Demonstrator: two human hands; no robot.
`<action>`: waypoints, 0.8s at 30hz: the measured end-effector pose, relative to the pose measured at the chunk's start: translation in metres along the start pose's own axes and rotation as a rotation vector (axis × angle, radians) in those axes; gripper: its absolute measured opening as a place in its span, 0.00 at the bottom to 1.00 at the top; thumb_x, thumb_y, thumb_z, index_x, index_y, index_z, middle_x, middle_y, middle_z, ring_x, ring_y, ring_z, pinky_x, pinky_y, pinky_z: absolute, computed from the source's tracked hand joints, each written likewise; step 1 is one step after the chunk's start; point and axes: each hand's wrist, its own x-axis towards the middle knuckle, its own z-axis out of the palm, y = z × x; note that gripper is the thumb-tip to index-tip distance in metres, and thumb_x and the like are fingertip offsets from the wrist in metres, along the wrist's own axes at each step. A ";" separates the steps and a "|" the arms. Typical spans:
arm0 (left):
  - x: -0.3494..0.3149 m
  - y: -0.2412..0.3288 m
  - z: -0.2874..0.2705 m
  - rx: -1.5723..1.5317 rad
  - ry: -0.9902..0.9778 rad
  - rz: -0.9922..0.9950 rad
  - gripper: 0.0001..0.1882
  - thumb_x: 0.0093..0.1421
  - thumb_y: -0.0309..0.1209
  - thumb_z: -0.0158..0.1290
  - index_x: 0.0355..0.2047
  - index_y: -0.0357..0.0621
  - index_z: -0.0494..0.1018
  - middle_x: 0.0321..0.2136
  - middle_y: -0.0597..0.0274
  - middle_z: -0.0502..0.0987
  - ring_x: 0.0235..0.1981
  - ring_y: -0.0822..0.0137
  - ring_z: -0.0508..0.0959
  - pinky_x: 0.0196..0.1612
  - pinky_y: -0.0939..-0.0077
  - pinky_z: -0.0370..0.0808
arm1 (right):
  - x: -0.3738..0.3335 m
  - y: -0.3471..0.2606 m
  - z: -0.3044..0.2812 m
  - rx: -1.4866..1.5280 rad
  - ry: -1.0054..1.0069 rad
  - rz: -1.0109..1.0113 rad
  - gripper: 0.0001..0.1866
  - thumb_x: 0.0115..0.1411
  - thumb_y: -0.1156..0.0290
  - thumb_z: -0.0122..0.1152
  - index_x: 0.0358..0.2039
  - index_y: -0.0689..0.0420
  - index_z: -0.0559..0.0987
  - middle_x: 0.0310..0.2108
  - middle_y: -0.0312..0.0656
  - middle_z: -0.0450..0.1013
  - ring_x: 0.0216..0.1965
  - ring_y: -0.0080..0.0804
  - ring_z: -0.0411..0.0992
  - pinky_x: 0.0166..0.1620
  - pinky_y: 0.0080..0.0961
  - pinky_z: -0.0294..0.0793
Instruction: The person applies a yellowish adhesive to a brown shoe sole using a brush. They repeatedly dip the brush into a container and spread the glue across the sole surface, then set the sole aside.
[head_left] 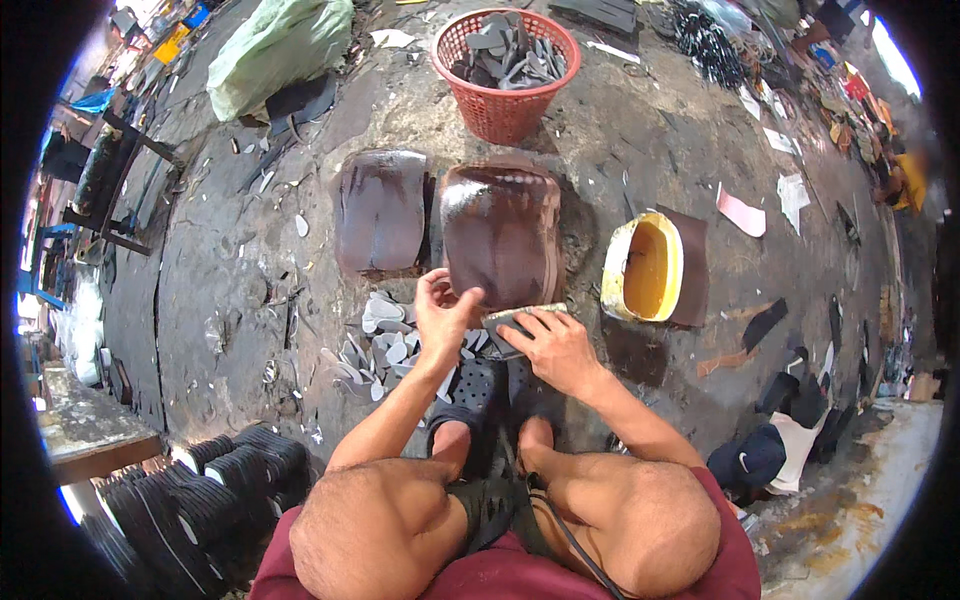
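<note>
A dark brown, worn sheet (pixel 500 235) with a wet-looking shine lies on the floor before me. At its near left corner my left hand (pixel 445 318) is curled, thumb and fingers drawn toward each other; whatever they hold, if anything, is hidden. My right hand (pixel 556 350) is closed over a flat grey block (pixel 508 322) with a pale edge, just below the sheet. Small grey cut-out pieces (pixel 395 345) lie heaped under and beside my left forearm. Left of the sheet is a second brown sheet (pixel 382 212).
A red perforated basket (pixel 505 105) of grey pieces stands beyond the sheets. To the right, a yellow-rimmed tub (pixel 652 268) contains amber liquid. Stacks of black soles (pixel 205 500) sit at lower left, a dark cap (pixel 746 458) at lower right. Scraps litter the floor.
</note>
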 end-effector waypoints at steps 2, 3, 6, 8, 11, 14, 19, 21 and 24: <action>0.002 0.009 0.011 -0.063 0.027 0.003 0.26 0.52 0.15 0.61 0.50 0.42 0.68 0.41 0.60 0.78 0.41 0.73 0.77 0.43 0.76 0.76 | 0.000 -0.003 -0.008 0.003 -0.003 0.017 0.27 0.53 0.72 0.62 0.55 0.42 0.79 0.54 0.38 0.76 0.55 0.39 0.75 0.51 0.40 0.79; 0.010 0.014 0.008 -0.139 0.038 0.042 0.26 0.52 0.14 0.60 0.51 0.43 0.67 0.40 0.59 0.78 0.39 0.72 0.78 0.40 0.76 0.77 | 0.002 -0.004 -0.017 0.035 0.006 0.028 0.27 0.52 0.72 0.62 0.55 0.42 0.80 0.54 0.37 0.76 0.55 0.38 0.75 0.51 0.39 0.79; 0.043 0.030 -0.006 -0.350 0.155 0.235 0.28 0.50 0.11 0.57 0.52 0.41 0.67 0.39 0.59 0.79 0.35 0.70 0.79 0.37 0.76 0.77 | 0.001 -0.005 -0.040 0.129 0.089 0.075 0.31 0.48 0.77 0.61 0.55 0.42 0.80 0.52 0.35 0.77 0.52 0.36 0.76 0.50 0.35 0.79; 0.066 0.053 -0.017 -0.327 0.224 0.190 0.28 0.50 0.11 0.57 0.52 0.42 0.67 0.38 0.60 0.79 0.34 0.70 0.79 0.37 0.76 0.76 | -0.003 -0.003 -0.058 0.186 0.112 0.137 0.32 0.47 0.78 0.60 0.55 0.42 0.80 0.51 0.35 0.78 0.51 0.36 0.77 0.50 0.34 0.80; 0.123 0.041 -0.069 -0.259 0.370 0.042 0.31 0.49 0.12 0.57 0.55 0.42 0.65 0.34 0.59 0.79 0.31 0.70 0.78 0.28 0.75 0.73 | -0.003 0.000 -0.074 0.246 0.189 0.180 0.35 0.43 0.81 0.60 0.55 0.45 0.80 0.52 0.36 0.78 0.50 0.38 0.78 0.49 0.35 0.80; 0.169 0.004 -0.124 -0.052 0.533 -0.086 0.32 0.49 0.15 0.59 0.56 0.38 0.65 0.33 0.56 0.80 0.28 0.66 0.78 0.33 0.69 0.76 | 0.007 0.003 -0.092 0.322 0.259 0.228 0.34 0.43 0.84 0.59 0.54 0.49 0.80 0.53 0.40 0.78 0.52 0.43 0.78 0.52 0.37 0.79; 0.135 -0.022 -0.111 0.890 0.702 0.526 0.37 0.48 0.21 0.62 0.61 0.39 0.67 0.49 0.46 0.78 0.44 0.51 0.79 0.48 0.58 0.76 | 0.020 0.045 -0.103 0.426 0.449 0.361 0.24 0.57 0.80 0.63 0.56 0.55 0.78 0.51 0.48 0.79 0.54 0.48 0.77 0.56 0.39 0.76; 0.079 0.003 -0.071 1.046 0.546 0.866 0.34 0.49 0.24 0.62 0.59 0.38 0.70 0.56 0.44 0.74 0.57 0.45 0.73 0.61 0.53 0.70 | 0.049 0.055 -0.112 0.585 0.472 0.447 0.22 0.61 0.74 0.62 0.57 0.55 0.77 0.51 0.49 0.79 0.54 0.51 0.77 0.55 0.39 0.75; 0.030 -0.010 -0.037 0.837 -0.378 1.078 0.33 0.50 0.27 0.62 0.59 0.37 0.71 0.64 0.45 0.67 0.68 0.46 0.64 0.70 0.53 0.59 | 0.118 0.077 -0.103 0.525 0.285 0.381 0.22 0.63 0.67 0.59 0.58 0.55 0.75 0.52 0.50 0.79 0.53 0.53 0.76 0.53 0.41 0.75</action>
